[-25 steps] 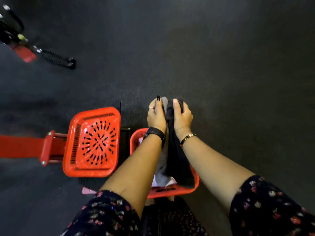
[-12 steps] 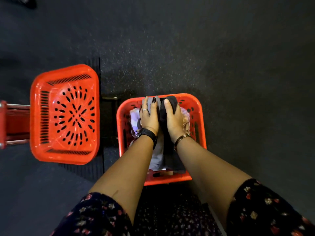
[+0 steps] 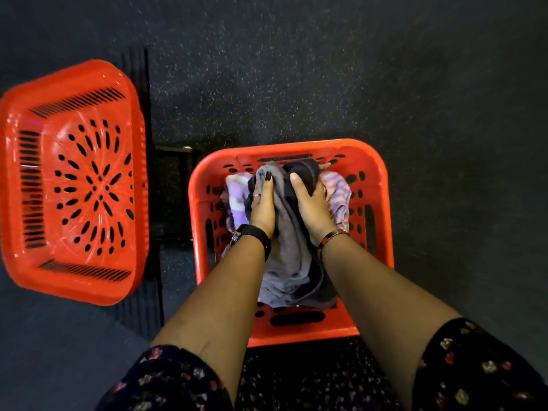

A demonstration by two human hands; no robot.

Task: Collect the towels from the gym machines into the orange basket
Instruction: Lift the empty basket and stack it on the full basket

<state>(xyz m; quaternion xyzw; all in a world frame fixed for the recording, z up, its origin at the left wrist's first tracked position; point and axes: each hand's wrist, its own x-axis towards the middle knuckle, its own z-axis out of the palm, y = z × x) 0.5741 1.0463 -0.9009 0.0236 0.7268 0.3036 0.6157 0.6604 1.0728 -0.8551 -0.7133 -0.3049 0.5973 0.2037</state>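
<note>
Head | left hand (image 3: 262, 206) grips grey towel (image 3: 289, 253) | right hand (image 3: 312, 206) grips dark towel (image 3: 305, 171) | inside orange basket (image 3: 383, 203)

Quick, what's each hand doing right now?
Left hand: closed, gripping the grey towel down in the orange basket.
Right hand: closed, gripping the dark towel beside it.

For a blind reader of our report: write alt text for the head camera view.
Two hands hold towels inside an orange basket on a dark speckled floor: the left hand grips a grey towel, the right hand a dark towel, over a lilac-and-white towel. A second orange basket stands to the left.
</note>
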